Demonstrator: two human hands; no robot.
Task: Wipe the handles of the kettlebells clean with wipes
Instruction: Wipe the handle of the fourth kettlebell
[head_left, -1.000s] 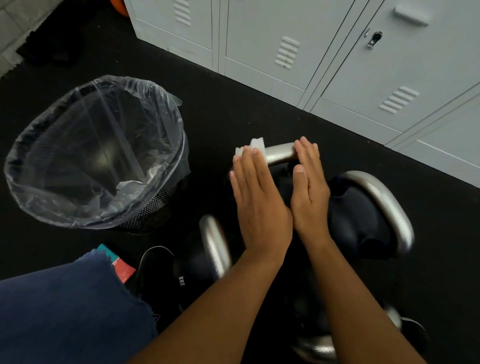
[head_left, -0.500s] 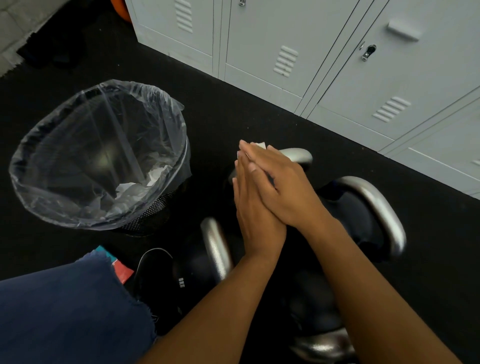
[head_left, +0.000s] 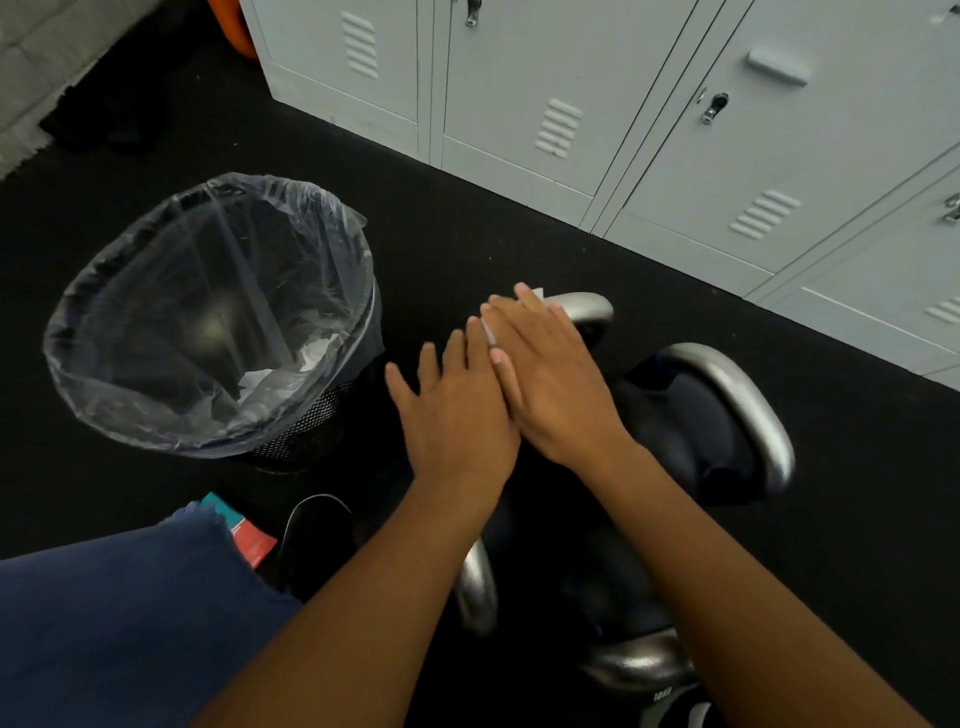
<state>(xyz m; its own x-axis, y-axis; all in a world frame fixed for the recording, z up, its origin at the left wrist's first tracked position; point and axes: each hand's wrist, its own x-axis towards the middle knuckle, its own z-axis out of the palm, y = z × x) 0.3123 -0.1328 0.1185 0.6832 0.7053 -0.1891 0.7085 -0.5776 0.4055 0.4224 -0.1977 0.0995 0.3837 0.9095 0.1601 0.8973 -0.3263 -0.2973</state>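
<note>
Both hands sit flat and together at frame centre: we see the left hand (head_left: 457, 410) palm down with fingers spread, and the right hand (head_left: 550, 369) laid partly over it, fingers straight, neither curled around anything. A scrap of white wipe (head_left: 537, 294) peeks out past the right fingertips; we cannot tell if either hand pins it. Just beyond the fingertips is the silver handle (head_left: 582, 306) of the far kettlebell, touching or nearly touching the right hand. A second kettlebell handle (head_left: 743, 410) arcs at right centre, a third (head_left: 475, 587) shows under the left forearm, a fourth (head_left: 639, 660) at bottom centre. Left of centre stands a mesh trash bin (head_left: 208, 317) with a clear liner, crumpled white bits inside. Grey lockers (head_left: 597, 104) run along the top. Blue cloth (head_left: 114, 623) fills the lower left on the black floor (head_left: 441, 234).
</note>
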